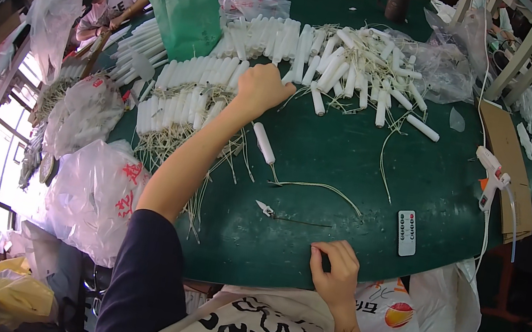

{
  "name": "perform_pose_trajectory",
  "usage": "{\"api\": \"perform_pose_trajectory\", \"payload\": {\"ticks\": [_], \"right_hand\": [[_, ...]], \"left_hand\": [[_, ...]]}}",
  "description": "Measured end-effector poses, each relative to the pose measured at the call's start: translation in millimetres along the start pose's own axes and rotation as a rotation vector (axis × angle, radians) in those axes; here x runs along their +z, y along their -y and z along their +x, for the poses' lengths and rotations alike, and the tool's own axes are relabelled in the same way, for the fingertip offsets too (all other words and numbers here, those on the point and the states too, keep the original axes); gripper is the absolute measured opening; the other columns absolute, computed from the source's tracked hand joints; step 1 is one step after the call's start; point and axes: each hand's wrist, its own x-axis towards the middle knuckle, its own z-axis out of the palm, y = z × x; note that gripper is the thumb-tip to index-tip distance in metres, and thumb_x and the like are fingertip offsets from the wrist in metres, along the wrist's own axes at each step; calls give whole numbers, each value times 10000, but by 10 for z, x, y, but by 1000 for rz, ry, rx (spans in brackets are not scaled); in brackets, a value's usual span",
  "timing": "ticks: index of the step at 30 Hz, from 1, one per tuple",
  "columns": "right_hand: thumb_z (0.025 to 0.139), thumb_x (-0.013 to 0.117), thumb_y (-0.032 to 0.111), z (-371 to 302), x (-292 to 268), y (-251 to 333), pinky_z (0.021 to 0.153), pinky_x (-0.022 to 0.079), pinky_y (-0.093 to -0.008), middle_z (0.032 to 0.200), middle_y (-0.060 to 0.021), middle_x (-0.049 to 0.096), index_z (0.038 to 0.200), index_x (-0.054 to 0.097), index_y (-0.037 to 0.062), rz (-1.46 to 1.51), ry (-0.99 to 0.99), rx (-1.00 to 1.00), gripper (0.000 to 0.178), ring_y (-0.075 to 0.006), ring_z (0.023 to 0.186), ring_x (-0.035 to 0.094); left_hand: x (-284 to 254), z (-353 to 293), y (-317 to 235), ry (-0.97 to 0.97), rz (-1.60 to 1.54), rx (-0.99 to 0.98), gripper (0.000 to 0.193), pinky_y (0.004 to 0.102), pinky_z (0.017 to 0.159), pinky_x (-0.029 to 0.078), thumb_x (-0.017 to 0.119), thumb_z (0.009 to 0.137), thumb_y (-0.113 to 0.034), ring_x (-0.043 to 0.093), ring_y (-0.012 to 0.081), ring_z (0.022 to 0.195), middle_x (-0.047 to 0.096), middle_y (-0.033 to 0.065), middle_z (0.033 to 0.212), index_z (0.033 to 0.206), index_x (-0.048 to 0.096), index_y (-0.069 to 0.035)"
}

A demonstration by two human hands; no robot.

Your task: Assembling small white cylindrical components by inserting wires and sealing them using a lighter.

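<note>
My left hand (263, 90) reaches across the green table to the rows of white tubes (200, 73). Its fingers curl closed among the tubes, and what they grip, if anything, is hidden. Close to the front edge, my right hand (336, 273) has its fingers bent, thumb and forefinger tips near each other; nothing I can make out shows between them. A single white tube with pale wires (264, 143) lies between my hands. Nearer to me is a small white pointed piece (264, 209) with a thin dark wire (302, 222) stretching toward my right hand.
A loose heap of wired white tubes (367, 63) covers the back middle. On the right are a white glue gun (491, 177), a small pale remote-like panel (407, 233) and cardboard (502, 163). Plastic bags (91, 200) crowd the left edge; a green bag (187, 18) stands behind the tubes.
</note>
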Motion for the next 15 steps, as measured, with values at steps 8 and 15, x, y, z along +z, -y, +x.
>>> {"api": "perform_pose_trajectory", "payload": {"ticks": [8, 15], "right_hand": [[742, 637, -36, -39, 5, 18, 603, 458, -328, 735, -112, 617, 784, 618, -10, -15, -14, -16, 53, -264, 667, 576], [750, 631, -31, -81, 13, 32, 621, 462, -328, 745, -112, 620, 792, 612, -9, -32, -28, -41, 51, -265, 681, 581]], "left_hand": [[-506, -577, 50, 93, -49, 104, 427, 429, 643, 527, 633, 684, -410, 650, 351, 703, 647, 190, 715, 732, 659, 13], [-633, -848, 159, 236, -214, 142, 393, 420, 625, 514, 617, 684, -402, 633, 349, 619, 617, 177, 596, 630, 667, -16]]}}
